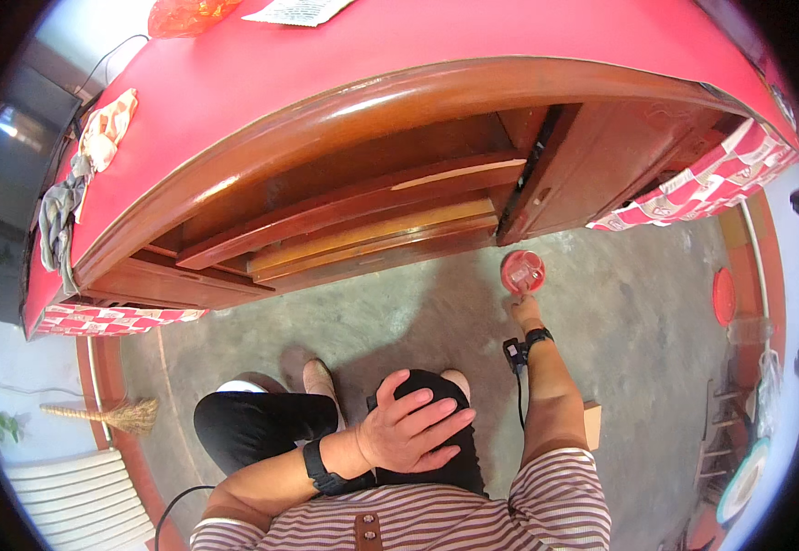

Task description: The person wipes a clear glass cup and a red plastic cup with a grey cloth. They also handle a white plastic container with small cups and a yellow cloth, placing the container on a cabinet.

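My left hand (416, 427) is held over my right knee, palm down with its fingers spread and nothing in it. Stretched forward and down to the floor, my right hand (526, 310) has its fingers at the near rim of a small round red container (507, 277). Inside the container is something clear and shiny, too small to name. Whether the right fingers grip the rim or only touch it, I cannot make out. A black strap with a small cabled device (515, 355) sits on my right wrist; another black strap (320, 468) is around the left.
Ahead stands a wooden cabinet (344, 103) with a red top covering and shelf openings. The concrete floor (385, 310) lies below. A straw hand broom (107, 414) and ribbed white radiator (82, 499) are at left. At right are a red disc (723, 296) and a wooden block (592, 425).
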